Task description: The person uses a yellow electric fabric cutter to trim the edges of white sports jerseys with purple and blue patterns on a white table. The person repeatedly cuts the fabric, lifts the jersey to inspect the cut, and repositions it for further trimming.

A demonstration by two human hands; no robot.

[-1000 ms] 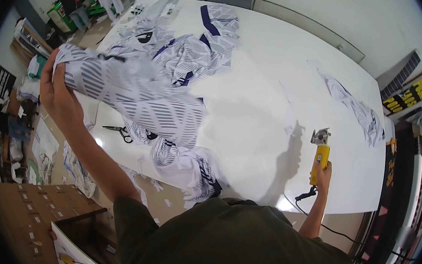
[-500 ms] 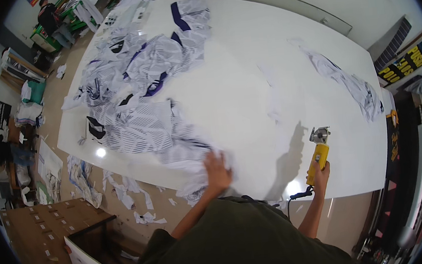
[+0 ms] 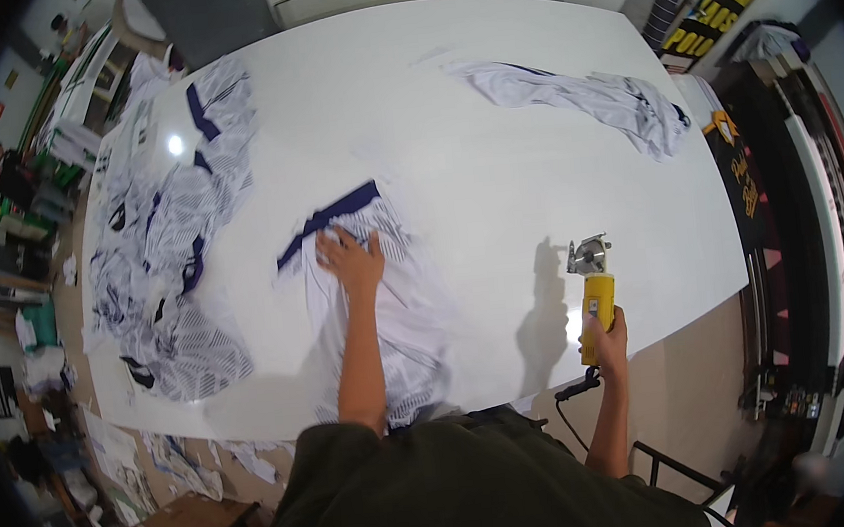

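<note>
My left hand (image 3: 351, 260) rests flat with fingers spread on a white patterned fabric piece (image 3: 410, 335), near its dark navy band (image 3: 342, 210). That piece lies in front of me, its near end reaching the table's front edge. My right hand (image 3: 610, 339) is closed round the yellow handle of an electric rotary fabric cutter (image 3: 597, 293). The cutter's round metal blade points away from me, above the white table (image 3: 498, 217), and its black cord hangs below my hand. The cutter touches no fabric.
Crumpled patterned fabric pieces (image 3: 172, 215) lie in a heap on the table's left. Another twisted piece (image 3: 578, 99) lies at the far right. Fabric scraps (image 3: 249, 462) litter the floor at front left. Rolls (image 3: 817, 189) stand along the right side. A person (image 3: 13, 177) is at the far left.
The fabric under my left hand has come away from the left heap to the middle and lies spread out. My left hand has moved farther forward. My right hand still holds the cutter.
</note>
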